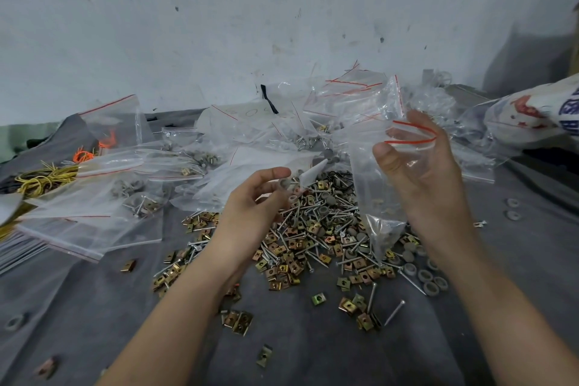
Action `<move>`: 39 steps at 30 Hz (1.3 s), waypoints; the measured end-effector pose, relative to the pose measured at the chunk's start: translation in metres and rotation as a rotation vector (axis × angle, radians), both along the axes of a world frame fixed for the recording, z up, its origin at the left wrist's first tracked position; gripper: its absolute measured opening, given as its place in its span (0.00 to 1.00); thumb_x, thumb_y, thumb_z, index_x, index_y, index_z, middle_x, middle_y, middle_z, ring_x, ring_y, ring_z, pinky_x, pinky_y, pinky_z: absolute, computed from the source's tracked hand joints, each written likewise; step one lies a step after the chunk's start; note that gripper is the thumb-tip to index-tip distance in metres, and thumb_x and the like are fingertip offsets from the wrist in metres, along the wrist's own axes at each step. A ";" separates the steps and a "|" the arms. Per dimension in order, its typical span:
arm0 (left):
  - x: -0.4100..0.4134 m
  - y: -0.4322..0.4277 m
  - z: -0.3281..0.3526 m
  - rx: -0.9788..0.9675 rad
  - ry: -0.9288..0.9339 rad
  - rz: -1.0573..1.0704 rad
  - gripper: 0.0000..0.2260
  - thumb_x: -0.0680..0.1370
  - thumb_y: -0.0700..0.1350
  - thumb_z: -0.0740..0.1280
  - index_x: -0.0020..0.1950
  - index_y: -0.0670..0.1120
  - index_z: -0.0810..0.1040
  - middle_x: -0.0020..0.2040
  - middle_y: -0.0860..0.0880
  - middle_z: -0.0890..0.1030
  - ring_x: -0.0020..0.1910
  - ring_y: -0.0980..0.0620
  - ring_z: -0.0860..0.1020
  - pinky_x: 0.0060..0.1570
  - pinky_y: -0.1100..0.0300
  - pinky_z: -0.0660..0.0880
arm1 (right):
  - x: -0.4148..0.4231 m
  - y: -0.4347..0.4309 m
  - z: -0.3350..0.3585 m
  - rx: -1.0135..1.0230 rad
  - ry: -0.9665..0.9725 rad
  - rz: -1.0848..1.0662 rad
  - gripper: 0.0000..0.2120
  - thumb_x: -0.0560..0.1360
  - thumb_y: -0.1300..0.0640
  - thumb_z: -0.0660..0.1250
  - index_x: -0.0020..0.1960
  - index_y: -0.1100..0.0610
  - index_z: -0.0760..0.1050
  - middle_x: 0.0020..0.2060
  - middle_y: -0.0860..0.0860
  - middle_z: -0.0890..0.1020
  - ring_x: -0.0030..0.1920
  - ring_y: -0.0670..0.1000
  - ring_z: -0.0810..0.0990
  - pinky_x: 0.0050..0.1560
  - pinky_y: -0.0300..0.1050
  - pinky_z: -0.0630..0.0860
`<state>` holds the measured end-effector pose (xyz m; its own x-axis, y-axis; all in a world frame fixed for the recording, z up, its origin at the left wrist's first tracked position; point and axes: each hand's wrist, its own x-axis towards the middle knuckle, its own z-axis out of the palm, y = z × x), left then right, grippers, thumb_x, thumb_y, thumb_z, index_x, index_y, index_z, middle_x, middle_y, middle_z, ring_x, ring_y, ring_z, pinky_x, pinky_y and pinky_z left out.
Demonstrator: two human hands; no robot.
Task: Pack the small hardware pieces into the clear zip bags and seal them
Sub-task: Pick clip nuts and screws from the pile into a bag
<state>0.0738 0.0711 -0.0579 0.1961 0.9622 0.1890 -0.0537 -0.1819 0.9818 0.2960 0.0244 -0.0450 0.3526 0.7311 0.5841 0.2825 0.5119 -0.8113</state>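
Note:
A heap of small hardware point(316, 238) lies on the grey cloth: brass-coloured clip nuts, long screws and grey washers. My right hand point(419, 178) holds a clear zip bag point(380, 197) by its red-striped mouth, which gapes open; the bag hangs down over the heap with a few pieces at its bottom. My left hand point(253, 204) is just left of the bag and pinches a few grey washers point(286, 186) in its fingertips above the heap.
Many clear zip bags point(103, 197), some filled, some empty, are piled at the left and along the back by the wall point(219, 25). Yellow and orange wire ties point(47, 178) lie far left. Loose grey washers point(426, 276) sit right of the heap. A printed sack point(539, 113) is at the right.

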 end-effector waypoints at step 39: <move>-0.011 -0.003 0.007 -0.069 -0.236 -0.215 0.10 0.78 0.46 0.66 0.59 0.48 0.78 0.51 0.50 0.84 0.43 0.55 0.80 0.49 0.56 0.73 | -0.039 0.002 -0.017 -0.151 -0.743 -0.044 0.39 0.70 0.30 0.64 0.76 0.39 0.54 0.68 0.43 0.70 0.67 0.44 0.68 0.64 0.44 0.65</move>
<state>0.0624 0.0681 -0.0505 0.3545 0.9157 0.1895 -0.3116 -0.0754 0.9472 0.2568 0.0261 -0.0621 -0.0633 0.8163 0.5742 0.7997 0.3857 -0.4602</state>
